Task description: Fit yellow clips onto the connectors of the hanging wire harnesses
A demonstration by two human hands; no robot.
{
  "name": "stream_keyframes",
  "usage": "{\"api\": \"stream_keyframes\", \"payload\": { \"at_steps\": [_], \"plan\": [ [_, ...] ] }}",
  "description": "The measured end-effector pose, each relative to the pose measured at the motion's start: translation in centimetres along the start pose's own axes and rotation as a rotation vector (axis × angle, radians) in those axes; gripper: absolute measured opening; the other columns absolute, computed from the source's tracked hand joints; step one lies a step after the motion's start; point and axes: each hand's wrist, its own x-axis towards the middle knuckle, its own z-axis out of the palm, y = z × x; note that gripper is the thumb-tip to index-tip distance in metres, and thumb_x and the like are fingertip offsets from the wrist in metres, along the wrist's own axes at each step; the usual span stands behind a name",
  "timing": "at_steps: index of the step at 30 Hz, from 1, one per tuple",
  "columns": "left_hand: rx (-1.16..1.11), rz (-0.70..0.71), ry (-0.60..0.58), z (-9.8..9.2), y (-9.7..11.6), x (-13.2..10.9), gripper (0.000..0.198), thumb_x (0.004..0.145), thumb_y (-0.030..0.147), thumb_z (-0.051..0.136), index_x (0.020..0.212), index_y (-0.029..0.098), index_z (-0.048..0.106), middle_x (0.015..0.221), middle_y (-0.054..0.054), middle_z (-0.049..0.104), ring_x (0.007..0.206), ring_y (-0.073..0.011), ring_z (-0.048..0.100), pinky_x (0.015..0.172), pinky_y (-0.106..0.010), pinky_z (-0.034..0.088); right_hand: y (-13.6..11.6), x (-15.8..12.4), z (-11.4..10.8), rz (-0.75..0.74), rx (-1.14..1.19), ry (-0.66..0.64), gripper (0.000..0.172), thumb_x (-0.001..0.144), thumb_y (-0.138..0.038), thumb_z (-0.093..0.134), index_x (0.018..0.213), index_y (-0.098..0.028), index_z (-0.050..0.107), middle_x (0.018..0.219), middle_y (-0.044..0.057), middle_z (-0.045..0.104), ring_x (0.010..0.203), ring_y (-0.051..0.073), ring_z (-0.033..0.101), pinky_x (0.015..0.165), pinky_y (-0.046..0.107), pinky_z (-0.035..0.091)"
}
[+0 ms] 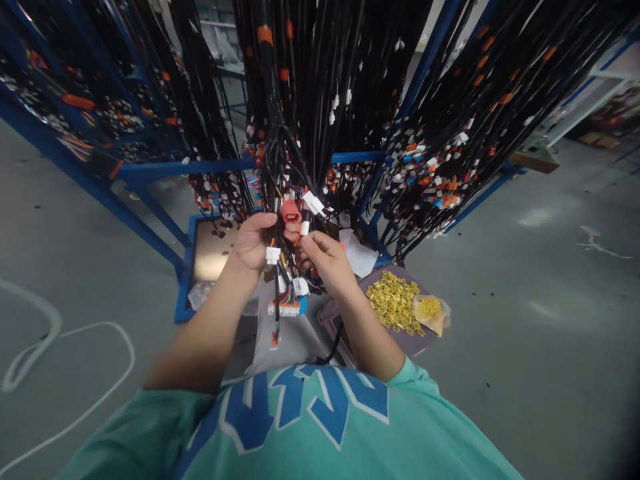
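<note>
A thick black wiring harness (273,137) hangs in front of me, its lower end split into wires with connectors. My left hand (255,243) is closed around part of these branches, beside a red connector (291,211). On the other side, my right hand (325,260) pinches a thin wire end close to a small white connector (305,229). A white label (313,203) sticks out just above it. Below my hands dangle a white connector block (273,255), a wide orange-and-white connector (284,308) and a small orange plug (274,340).
Many more black harnesses (345,80) hang from a blue frame (160,170) all around. At the lower right, a grey tray (417,343) holds yellow plastic pieces (393,300) and a small clear bag (430,310) of them. A white cord (113,327) lies on the floor at left.
</note>
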Motion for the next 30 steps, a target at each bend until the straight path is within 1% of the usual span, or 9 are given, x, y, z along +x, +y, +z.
{"api": "stream_keyframes", "payload": {
  "at_steps": [4,7,12,16,19,22,24,28,30],
  "plan": [
    [0.1,0.03,0.033,0.2,0.2,-0.4,0.016,0.068,0.012,0.052,0.079,0.009,0.064,0.055,-0.003,0.058,0.044,-0.0095,0.053,0.046,-0.019,0.047,-0.3,0.9,0.8,-0.081,-0.152,0.103,0.036,0.078,-0.053,0.058,0.07,-0.018,0.056,0.057,-0.004,0.052,0.05,0.008,0.046,0.049,0.022,0.037],
    [0.18,0.092,0.02,0.2,0.4,-0.9,0.009,0.07,0.013,0.057,0.074,0.009,0.064,0.06,-0.004,0.062,0.05,-0.0102,0.057,0.052,-0.02,0.05,-0.3,1.0,0.8,-0.042,-0.182,0.127,0.038,0.077,-0.052,0.058,0.063,-0.018,0.053,0.054,-0.003,0.052,0.047,0.008,0.047,0.047,0.021,0.037],
    [0.271,0.133,0.024,-0.1,0.2,-1.1,0.005,0.069,0.014,0.064,0.069,0.009,0.065,0.057,-0.003,0.062,0.051,-0.0111,0.059,0.054,-0.022,0.052,-0.5,0.9,0.7,0.085,-0.024,0.064,0.034,0.071,-0.05,0.062,0.065,-0.019,0.049,0.05,-0.005,0.051,0.041,0.006,0.044,0.041,0.019,0.034],
    [0.329,0.158,0.07,-0.5,-0.3,-0.6,0.004,0.064,0.008,0.065,0.062,0.01,0.063,0.054,-0.002,0.061,0.049,-0.0115,0.058,0.052,-0.023,0.05,-0.5,0.9,0.8,0.175,0.0,-0.014,0.03,0.065,-0.044,0.067,0.068,-0.02,0.048,0.045,-0.009,0.048,0.036,0.005,0.041,0.036,0.017,0.031],
    [0.367,0.145,0.036,-0.7,-0.4,-0.6,0.003,0.062,0.008,0.066,0.063,0.01,0.064,0.055,-0.003,0.062,0.05,-0.0126,0.058,0.053,-0.025,0.05,-0.5,1.1,0.9,0.205,0.022,-0.009,0.027,0.062,-0.039,0.065,0.064,-0.019,0.048,0.045,-0.009,0.049,0.036,0.004,0.041,0.034,0.015,0.027],
    [0.404,0.132,-0.017,-0.9,-0.3,-0.9,0.013,0.058,0.008,0.071,0.069,0.009,0.066,0.063,-0.004,0.066,0.055,-0.0127,0.06,0.059,-0.026,0.051,-0.1,1.1,1.2,0.205,0.029,0.031,0.021,0.062,-0.035,0.061,0.06,-0.019,0.046,0.046,-0.008,0.049,0.035,0.004,0.04,0.034,0.016,0.026],
    [0.424,0.134,-0.013,-1.2,-0.1,-1.0,0.017,0.056,0.009,0.073,0.071,0.01,0.067,0.064,-0.004,0.067,0.056,-0.0127,0.061,0.06,-0.026,0.05,0.2,1.0,1.4,0.173,-0.005,0.08,0.019,0.062,-0.032,0.057,0.058,-0.02,0.044,0.045,-0.008,0.048,0.035,0.004,0.04,0.036,0.017,0.028],
    [0.433,0.116,0.023,-1.7,0.0,-1.1,0.015,0.052,0.013,0.074,0.065,0.011,0.067,0.058,-0.003,0.066,0.054,-0.0134,0.06,0.055,-0.026,0.049,0.4,0.8,1.2,0.054,-0.15,0.197,0.021,0.064,-0.031,0.056,0.056,-0.02,0.04,0.044,-0.008,0.045,0.039,0.005,0.04,0.04,0.018,0.03],
    [0.434,0.066,0.032,-1.9,0.1,-1.1,0.012,0.051,0.016,0.073,0.059,0.011,0.065,0.054,-0.003,0.065,0.053,-0.0135,0.06,0.053,-0.025,0.049,0.1,0.6,1.0,0.064,-0.141,0.217,0.021,0.064,-0.031,0.057,0.056,-0.02,0.04,0.044,-0.008,0.045,0.04,0.006,0.043,0.04,0.018,0.031]
  ]
}}
